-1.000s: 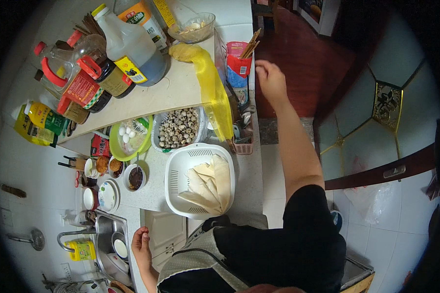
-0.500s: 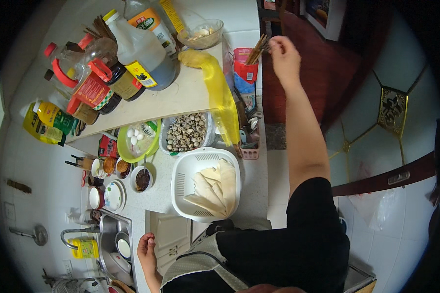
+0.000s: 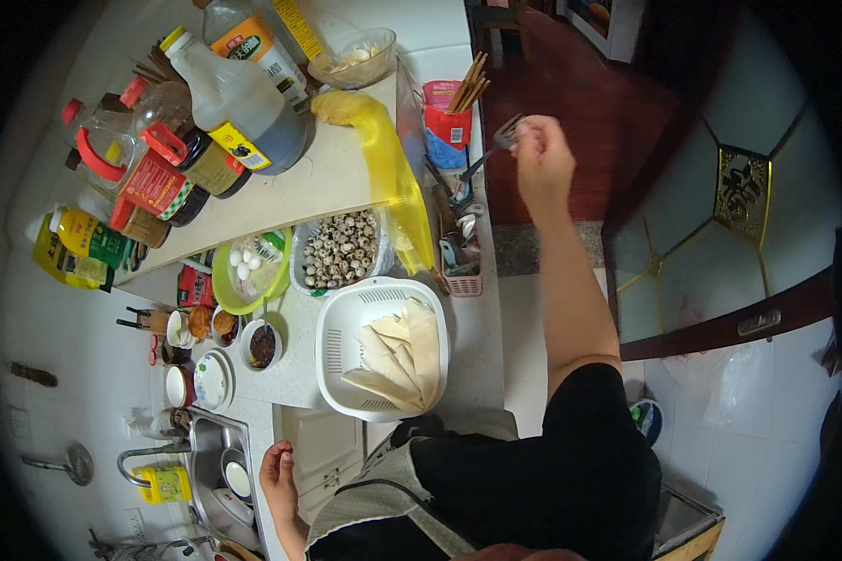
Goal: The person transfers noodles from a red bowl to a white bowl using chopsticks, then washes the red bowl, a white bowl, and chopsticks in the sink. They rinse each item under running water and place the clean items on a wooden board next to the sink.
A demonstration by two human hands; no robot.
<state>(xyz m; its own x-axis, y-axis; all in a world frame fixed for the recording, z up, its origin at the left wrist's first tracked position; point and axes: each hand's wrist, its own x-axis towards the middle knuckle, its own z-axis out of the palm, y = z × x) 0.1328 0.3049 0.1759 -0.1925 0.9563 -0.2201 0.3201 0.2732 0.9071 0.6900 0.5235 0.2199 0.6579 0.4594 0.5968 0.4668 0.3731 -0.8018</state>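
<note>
My right hand (image 3: 544, 166) is raised past the counter's right side, its fingers closed on a dark fork (image 3: 506, 131). The fork's handle slants down toward a pink utensil basket (image 3: 462, 284). Next to the fork stands a red and blue packet (image 3: 448, 126) with brown sticks (image 3: 471, 86) in it. Low at the left, in front of the cabinet, my left hand (image 3: 278, 475) has its fingers curled together; I cannot make out whether they hold anything. Between my arms, a white colander (image 3: 331, 323) holds folded cream-coloured sheets (image 3: 404, 355).
Behind the colander are speckled quail eggs (image 3: 341, 248) in a basin and a green bowl (image 3: 225, 285) with white eggs. Bottles (image 3: 243, 112) and a yellow mesh bag (image 3: 384, 159) occupy the shelf. Small sauce bowls (image 3: 261, 344) stand left, above the sink (image 3: 217, 425).
My right hand has come down nearer, and the fork has moved with it, away from the packet of sticks. My left hand stays nearly where it was. The view has shifted slightly.
</note>
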